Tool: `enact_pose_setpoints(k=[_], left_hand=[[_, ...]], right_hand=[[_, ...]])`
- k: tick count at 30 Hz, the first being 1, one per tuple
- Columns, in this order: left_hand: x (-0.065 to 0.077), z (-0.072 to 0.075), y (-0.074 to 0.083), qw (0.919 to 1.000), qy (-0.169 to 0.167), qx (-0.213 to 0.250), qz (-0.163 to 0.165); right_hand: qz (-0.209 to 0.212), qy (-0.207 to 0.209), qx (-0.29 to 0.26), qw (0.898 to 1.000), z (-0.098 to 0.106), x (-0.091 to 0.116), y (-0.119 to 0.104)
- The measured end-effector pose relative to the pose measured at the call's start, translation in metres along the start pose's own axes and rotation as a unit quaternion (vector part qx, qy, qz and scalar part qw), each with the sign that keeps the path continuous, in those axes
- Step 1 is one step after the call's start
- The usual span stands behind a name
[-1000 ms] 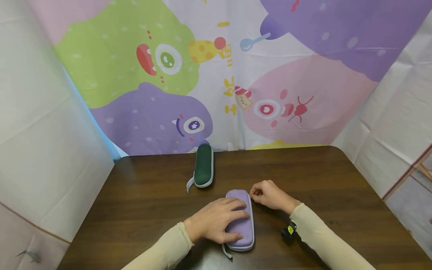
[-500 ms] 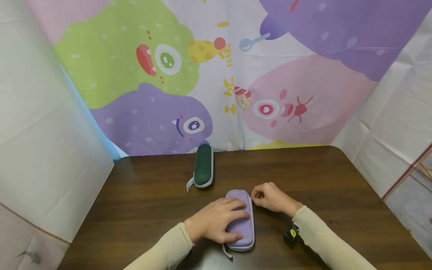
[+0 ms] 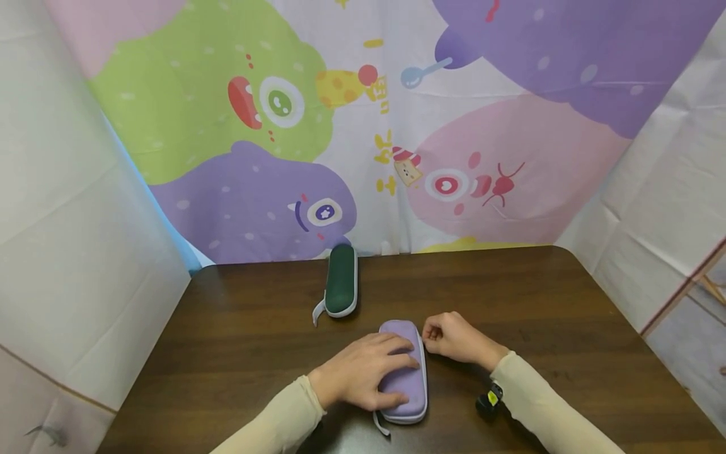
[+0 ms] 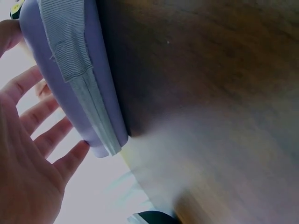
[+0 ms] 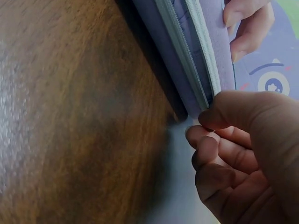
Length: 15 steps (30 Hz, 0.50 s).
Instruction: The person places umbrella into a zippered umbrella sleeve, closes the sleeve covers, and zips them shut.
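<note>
A lilac zippered pencil case (image 3: 404,378) with pale grey zip trim lies lengthwise on the table. My left hand (image 3: 365,371) rests across its top, fingers and thumb spread and pressing the lid. At the case's right side, towards the far end, my right hand (image 3: 456,337) pinches at the zip with thumb and curled fingers. The zip's pull is hidden between those fingertips. In the right wrist view the zip tapes (image 5: 184,46) stand apart along the side. A grey fabric tab (image 4: 70,51) hangs at the case's near left end.
A dark green zippered case (image 3: 341,280) with a grey loop lies at the back of the brown table (image 3: 244,353), near the cartoon-printed curtain (image 3: 391,221). White sheet walls (image 3: 85,189) stand left and right. A small black device (image 3: 488,402) is on my right wrist.
My right hand has slid slightly towards me along the right side of the lilac pencil case. The left hand and the case have stayed in place.
</note>
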State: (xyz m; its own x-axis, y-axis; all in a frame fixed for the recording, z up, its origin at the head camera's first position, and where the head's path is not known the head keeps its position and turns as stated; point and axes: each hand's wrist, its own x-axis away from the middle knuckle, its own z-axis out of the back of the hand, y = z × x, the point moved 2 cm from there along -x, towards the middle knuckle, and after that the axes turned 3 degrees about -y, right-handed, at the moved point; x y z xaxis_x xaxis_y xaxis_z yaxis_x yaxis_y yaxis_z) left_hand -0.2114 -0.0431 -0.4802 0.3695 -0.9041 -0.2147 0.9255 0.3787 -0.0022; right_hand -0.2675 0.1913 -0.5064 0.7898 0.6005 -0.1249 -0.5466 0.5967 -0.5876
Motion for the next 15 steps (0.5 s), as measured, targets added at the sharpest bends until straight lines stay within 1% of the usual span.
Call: enact_pose_setpoints(k=[9, 15], left_hand=[[0.0018, -0.0015, 0.0005, 0.9998, 0.001, 0.012, 0.018], [0.0019, -0.0003, 0.0005, 0.9995, -0.007, 0.013, 0.026]], right_hand=[[0.004, -0.001, -0.003, 1.0, -0.0001, 0.002, -0.0031], [0.005, -0.009, -0.012, 1.0, -0.0018, 0.0062, -0.0059]])
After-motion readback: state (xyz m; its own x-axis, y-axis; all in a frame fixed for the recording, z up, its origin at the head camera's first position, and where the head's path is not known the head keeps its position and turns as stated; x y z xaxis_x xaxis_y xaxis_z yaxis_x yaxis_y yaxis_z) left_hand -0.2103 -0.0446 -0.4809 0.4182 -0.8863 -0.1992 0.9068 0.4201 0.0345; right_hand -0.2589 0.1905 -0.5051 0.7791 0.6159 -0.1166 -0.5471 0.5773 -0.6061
